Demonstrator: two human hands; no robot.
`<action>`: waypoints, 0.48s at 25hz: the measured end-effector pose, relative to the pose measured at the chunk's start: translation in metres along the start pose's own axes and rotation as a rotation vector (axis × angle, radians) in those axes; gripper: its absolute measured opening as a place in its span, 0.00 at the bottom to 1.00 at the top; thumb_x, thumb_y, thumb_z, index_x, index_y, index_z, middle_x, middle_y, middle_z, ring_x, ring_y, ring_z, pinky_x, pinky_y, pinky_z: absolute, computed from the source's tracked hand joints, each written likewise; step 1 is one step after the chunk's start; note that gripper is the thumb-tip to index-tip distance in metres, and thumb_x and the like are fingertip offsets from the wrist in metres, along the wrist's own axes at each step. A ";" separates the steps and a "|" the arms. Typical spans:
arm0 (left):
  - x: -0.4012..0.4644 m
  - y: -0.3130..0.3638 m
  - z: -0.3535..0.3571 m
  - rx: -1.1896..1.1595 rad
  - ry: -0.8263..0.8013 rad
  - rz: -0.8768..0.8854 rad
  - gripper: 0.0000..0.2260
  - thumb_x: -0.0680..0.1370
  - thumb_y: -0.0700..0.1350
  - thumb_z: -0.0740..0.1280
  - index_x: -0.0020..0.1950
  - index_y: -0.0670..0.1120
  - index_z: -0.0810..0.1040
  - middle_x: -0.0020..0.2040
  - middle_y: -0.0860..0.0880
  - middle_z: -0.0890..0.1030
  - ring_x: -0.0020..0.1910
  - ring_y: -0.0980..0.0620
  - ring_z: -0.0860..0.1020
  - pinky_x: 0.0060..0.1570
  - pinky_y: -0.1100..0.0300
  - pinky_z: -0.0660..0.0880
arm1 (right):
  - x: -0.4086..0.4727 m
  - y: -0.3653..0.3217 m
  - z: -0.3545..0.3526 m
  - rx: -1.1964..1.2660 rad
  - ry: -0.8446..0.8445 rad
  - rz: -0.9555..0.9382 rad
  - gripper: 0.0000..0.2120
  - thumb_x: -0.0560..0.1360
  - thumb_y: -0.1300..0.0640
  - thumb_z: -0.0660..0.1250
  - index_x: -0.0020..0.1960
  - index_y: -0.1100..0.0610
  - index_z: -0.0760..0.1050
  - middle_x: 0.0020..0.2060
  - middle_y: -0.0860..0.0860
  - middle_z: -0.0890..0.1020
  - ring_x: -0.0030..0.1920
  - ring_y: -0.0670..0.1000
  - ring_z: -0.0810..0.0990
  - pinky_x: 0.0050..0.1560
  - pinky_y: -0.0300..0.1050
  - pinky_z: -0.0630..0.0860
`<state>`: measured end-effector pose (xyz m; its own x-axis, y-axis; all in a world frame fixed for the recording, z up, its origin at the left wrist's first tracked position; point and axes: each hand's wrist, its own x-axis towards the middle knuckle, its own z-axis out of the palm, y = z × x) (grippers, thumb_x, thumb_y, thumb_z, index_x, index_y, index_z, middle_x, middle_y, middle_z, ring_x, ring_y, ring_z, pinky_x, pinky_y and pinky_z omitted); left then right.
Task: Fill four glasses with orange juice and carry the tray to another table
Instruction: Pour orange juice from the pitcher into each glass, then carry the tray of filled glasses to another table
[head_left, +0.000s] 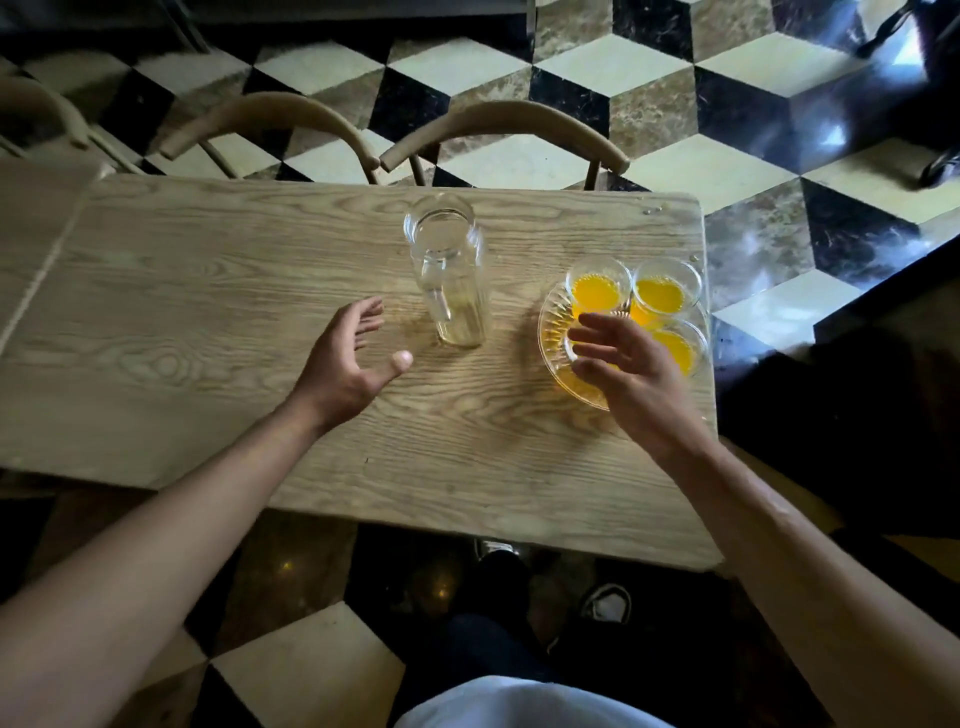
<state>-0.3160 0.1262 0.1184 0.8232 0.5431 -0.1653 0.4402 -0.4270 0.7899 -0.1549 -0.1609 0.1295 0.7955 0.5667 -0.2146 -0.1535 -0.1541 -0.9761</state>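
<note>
Left hand (349, 364): open, fingers spread, holding nothing, over the wooden table (208, 322).
Jug (451, 275): clear glass, looks empty, upright on the table just right of the left hand, between both hands, touched by neither.
Right hand (626, 369): open, fingers apart, over the near edge of the tray.
Tray (551, 332): clear ribbed glass, beneath and beyond the right hand.
Glasses (660, 293): on the tray, holding orange juice; the right hand hides part of them.
</note>
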 end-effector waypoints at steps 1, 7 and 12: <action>-0.013 0.005 0.006 -0.013 0.023 -0.008 0.40 0.68 0.59 0.74 0.77 0.48 0.68 0.72 0.46 0.76 0.69 0.51 0.76 0.70 0.51 0.73 | -0.007 0.003 -0.011 -0.031 -0.002 -0.010 0.20 0.77 0.68 0.71 0.67 0.57 0.76 0.57 0.52 0.85 0.59 0.51 0.84 0.58 0.47 0.79; -0.074 0.027 0.060 -0.066 0.127 -0.050 0.31 0.71 0.56 0.73 0.72 0.46 0.73 0.60 0.49 0.81 0.63 0.47 0.80 0.67 0.45 0.77 | -0.038 0.013 -0.072 -0.162 0.028 -0.061 0.16 0.78 0.60 0.73 0.65 0.57 0.78 0.53 0.49 0.85 0.55 0.49 0.85 0.52 0.41 0.80; -0.073 0.033 0.104 -0.126 0.107 -0.104 0.19 0.78 0.44 0.74 0.68 0.45 0.78 0.53 0.54 0.82 0.56 0.52 0.82 0.63 0.45 0.80 | -0.043 0.026 -0.119 -0.205 0.125 0.004 0.16 0.78 0.57 0.73 0.65 0.56 0.78 0.53 0.50 0.85 0.52 0.49 0.85 0.54 0.45 0.81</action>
<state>-0.3246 -0.0030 0.0954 0.7299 0.6564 -0.1909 0.4666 -0.2742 0.8409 -0.1234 -0.2852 0.1173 0.8634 0.4633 -0.1997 -0.0444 -0.3246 -0.9448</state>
